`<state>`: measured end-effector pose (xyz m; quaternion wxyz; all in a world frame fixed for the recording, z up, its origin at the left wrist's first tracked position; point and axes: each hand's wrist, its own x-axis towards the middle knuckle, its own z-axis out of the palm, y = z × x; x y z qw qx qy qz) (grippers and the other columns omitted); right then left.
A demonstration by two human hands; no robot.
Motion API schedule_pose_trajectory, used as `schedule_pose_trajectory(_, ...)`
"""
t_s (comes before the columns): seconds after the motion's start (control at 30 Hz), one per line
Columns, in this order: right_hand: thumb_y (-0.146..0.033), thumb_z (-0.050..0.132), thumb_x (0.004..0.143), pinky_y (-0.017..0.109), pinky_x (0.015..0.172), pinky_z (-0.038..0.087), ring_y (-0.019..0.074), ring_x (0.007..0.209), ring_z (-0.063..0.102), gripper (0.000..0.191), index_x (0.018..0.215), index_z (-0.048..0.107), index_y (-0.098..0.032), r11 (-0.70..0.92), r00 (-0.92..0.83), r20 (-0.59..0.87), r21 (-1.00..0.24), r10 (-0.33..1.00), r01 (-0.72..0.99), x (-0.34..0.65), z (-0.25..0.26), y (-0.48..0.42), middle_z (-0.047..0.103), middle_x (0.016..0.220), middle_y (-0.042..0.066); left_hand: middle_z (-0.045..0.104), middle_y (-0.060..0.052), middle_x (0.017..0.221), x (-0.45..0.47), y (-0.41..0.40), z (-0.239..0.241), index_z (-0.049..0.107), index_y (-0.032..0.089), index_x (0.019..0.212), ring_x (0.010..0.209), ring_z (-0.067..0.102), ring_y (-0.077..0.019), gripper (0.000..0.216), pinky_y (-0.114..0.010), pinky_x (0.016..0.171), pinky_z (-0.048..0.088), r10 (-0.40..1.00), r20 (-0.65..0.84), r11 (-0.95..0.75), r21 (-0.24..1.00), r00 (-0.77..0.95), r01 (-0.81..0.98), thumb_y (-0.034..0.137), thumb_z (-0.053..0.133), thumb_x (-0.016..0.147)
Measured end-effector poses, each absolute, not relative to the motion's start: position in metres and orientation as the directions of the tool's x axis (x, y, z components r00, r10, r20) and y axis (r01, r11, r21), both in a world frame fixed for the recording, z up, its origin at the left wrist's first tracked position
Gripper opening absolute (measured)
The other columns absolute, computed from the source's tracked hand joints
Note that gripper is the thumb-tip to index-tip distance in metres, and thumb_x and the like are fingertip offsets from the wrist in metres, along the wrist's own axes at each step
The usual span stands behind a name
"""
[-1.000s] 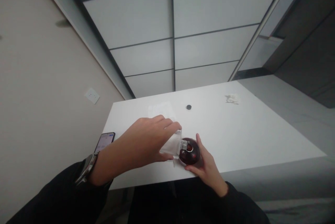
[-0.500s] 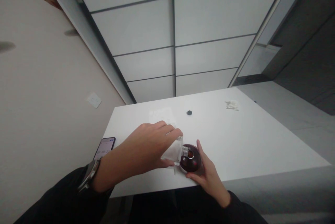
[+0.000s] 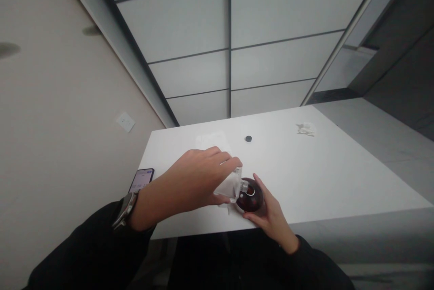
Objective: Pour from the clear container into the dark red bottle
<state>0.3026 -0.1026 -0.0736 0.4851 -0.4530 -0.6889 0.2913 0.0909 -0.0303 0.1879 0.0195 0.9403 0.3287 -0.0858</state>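
A round dark red glass bottle (image 3: 252,197) with a silver neck stands near the front edge of the white table (image 3: 322,177). My right hand (image 3: 269,215) cups it from the right and below. My left hand (image 3: 200,181) is closed around a clear square cap (image 3: 232,183) that sits tilted against the bottle's neck. A watch is on my left wrist, and both arms wear dark sleeves.
A phone (image 3: 140,180) with a lit screen lies at the table's left edge. A small black disc (image 3: 248,138) and a clear flat wrapper (image 3: 212,140) lie farther back, and a crumpled scrap (image 3: 306,129) lies at the far right. Frosted glass panels rise behind the table.
My hands and the bottle keep the same hold. The view has shifted a little, mostly from head movement.
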Motion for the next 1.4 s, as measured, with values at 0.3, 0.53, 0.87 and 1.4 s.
schedule_pose_trajectory(0.3, -0.05, 0.079, 0.09, 0.054, 0.117, 0.051, 0.0368, 0.142, 0.059, 0.087, 0.162, 0.037, -0.029, 0.413, -0.119, 0.397, -0.842, 0.91, 0.347, 0.3031, -0.0718, -0.1027, 0.058, 0.156, 0.015, 0.074, -0.003, 0.125, 0.0949, -0.0294, 0.1898, 0.06, 0.025, 0.128, 0.113, 0.069, -0.0274, 0.055, -0.035, 0.078, 0.054, 0.617, -0.207, -0.78, -0.034, 0.759, 0.625, 0.044, 0.088, 0.084)
schedule_pose_trajectory(0.53, -0.05, 0.078, 0.091, 0.054, 0.117, 0.051, 0.0364, 0.142, 0.059, 0.084, 0.161, 0.037, -0.026, 0.415, -0.121, 0.398, -0.84, 0.909, 0.35, 0.3014, -0.0697, -0.1028, 0.058, 0.155, 0.016, 0.073, -0.003, 0.126, 0.094, -0.0293, 0.1902, 0.06, 0.027, 0.129, 0.113, 0.068, -0.0269, 0.057, -0.034, 0.078, 0.055, 0.615, -0.2, -0.782, -0.031, 0.763, 0.622, 0.045, 0.089, 0.083)
schedule_pose_trajectory(0.87, -0.048, 0.079, 0.089, 0.052, 0.117, 0.051, 0.0365, 0.142, 0.059, 0.086, 0.16, 0.038, -0.024, 0.407, -0.131, 0.386, -0.848, 0.913, 0.34, 0.3032, -0.0685, -0.1023, 0.058, 0.156, 0.017, 0.073, -0.003, 0.125, 0.0941, -0.029, 0.1895, 0.061, 0.026, 0.127, 0.112, 0.068, -0.0267, 0.059, -0.034, 0.077, 0.056, 0.598, -0.177, -0.797, -0.031, 0.781, 0.603, 0.04, 0.092, 0.079)
schedule_pose_trajectory(1.4, -0.048, 0.08, 0.088, 0.055, 0.119, 0.048, 0.0379, 0.144, 0.057, 0.086, 0.16, 0.041, -0.022, 0.368, -0.119, 0.349, -0.866, 0.93, 0.338, 0.3038, -0.0668, -0.103, 0.058, 0.155, 0.018, 0.073, -0.003, 0.126, 0.0953, -0.0296, 0.1909, 0.06, 0.026, 0.127, 0.113, 0.068, -0.0264, 0.057, -0.033, 0.074, 0.051, 0.572, -0.178, -0.819, -0.061, 0.801, 0.571, 0.046, 0.09, 0.083)
